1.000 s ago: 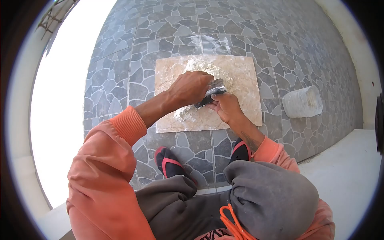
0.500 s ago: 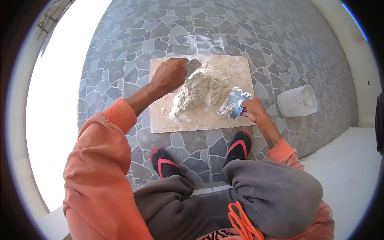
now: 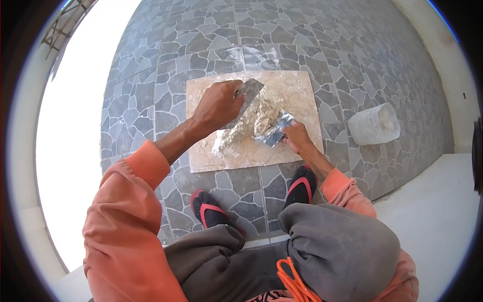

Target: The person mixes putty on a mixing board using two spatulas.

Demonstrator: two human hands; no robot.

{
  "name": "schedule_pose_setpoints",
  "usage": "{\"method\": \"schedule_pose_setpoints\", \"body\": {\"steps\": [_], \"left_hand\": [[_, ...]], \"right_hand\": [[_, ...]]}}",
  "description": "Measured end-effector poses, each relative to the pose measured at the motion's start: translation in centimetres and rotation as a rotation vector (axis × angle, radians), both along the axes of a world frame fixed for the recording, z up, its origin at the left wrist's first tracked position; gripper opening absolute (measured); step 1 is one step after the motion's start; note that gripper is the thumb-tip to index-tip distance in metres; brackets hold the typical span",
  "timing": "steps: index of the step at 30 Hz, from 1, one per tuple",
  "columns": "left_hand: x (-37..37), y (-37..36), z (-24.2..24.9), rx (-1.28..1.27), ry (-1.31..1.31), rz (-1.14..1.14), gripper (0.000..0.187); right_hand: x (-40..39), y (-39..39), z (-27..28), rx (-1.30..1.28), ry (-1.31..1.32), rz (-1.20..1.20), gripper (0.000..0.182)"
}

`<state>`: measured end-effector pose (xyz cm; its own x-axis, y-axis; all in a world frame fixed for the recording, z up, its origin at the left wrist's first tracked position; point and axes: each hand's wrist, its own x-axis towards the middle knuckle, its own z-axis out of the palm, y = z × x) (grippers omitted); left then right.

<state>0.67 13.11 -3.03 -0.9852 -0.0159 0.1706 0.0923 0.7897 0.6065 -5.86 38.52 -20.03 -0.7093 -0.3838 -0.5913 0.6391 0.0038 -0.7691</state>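
A lumpy heap of wet off-white plaster (image 3: 261, 113) lies on a beige marbled tile (image 3: 201, 157). My left hand (image 3: 220, 104) is closed round a wide grey scraper (image 3: 250, 96), its blade tilted against the upper left side of the heap. My right hand (image 3: 297, 137) pinches a smaller shiny metal scraper (image 3: 274, 135), smeared with plaster, at the heap's lower right side. The left scraper's handle is mostly hidden under my fingers.
A whitish translucent plastic bucket (image 3: 370, 126) stands on the stone-patterned floor (image 3: 282, 25) to the right. White smears (image 3: 254, 57) mark the floor beyond the tile. My feet in flip-flops (image 3: 209, 207) are close to the tile's near edge.
My left scraper has turned and come down along the heap's left side. My right hand has moved left, bringing its scraper against the plaster. The plaster's shape has changed.
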Motion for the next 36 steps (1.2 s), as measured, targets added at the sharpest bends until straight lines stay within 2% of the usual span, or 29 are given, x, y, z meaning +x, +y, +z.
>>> {"method": "schedule_pose_setpoints", "body": {"steps": [2,7,12,15,18,20,23,26,29,30,33,36], "left_hand": [[-0.1,1.1,-0.7,0.005,-0.007,-0.019,0.020],[-0.7,3.4,-3.2,0.055,-0.070,-0.056,0.017],[-1.7,4.2,-4.5,-0.027,-0.070,-0.022,0.018],[-2.2,3.0,-4.4,-0.050,-0.048,0.025,0.017],[-2.0,1.7,-4.1,-0.050,-0.067,0.054,0.018],[-1.6,0.7,-4.4,-0.028,-0.002,0.074,0.019],[-1.0,-0.1,-3.3,-0.016,-0.072,0.109,0.020],[-0.8,-1.1,-2.7,-0.018,-0.061,0.148,0.022],[-0.7,-1.8,-2.1,0.016,-0.042,0.185,0.024],[-0.7,-1.9,-2.2,0.019,-0.030,0.195,0.025],[-0.7,-1.8,-1.4,0.033,-0.022,0.199,0.026],[-1.2,-1.1,-1.4,0.054,0.012,0.162,0.026]], "right_hand": [[0.0,-0.5,0.3,0.004,0.037,0.016,0.038],[1.4,-3.4,6.2,0.029,0.184,0.087,0.033],[0.9,-5.0,8.6,0.058,0.235,0.196,0.030],[-0.2,-4.1,9.6,0.043,0.232,0.255,0.031],[-2.8,-1.1,10.9,0.142,0.279,0.246,0.036],[-5.6,1.6,9.7,0.214,0.233,0.196,0.039],[-10.0,5.4,5.0,0.464,0.202,0.273,0.039],[-10.9,5.3,2.7,0.459,0.178,0.288,0.030],[-12.9,3.0,-1.9,0.490,0.286,0.529,0.031],[-12.7,2.3,-2.6,0.444,0.292,0.520,0.032],[-11.7,-0.6,-2.4,0.312,0.329,0.477,0.036],[-8.3,-1.2,2.9,0.183,0.339,0.420,0.037]]}}
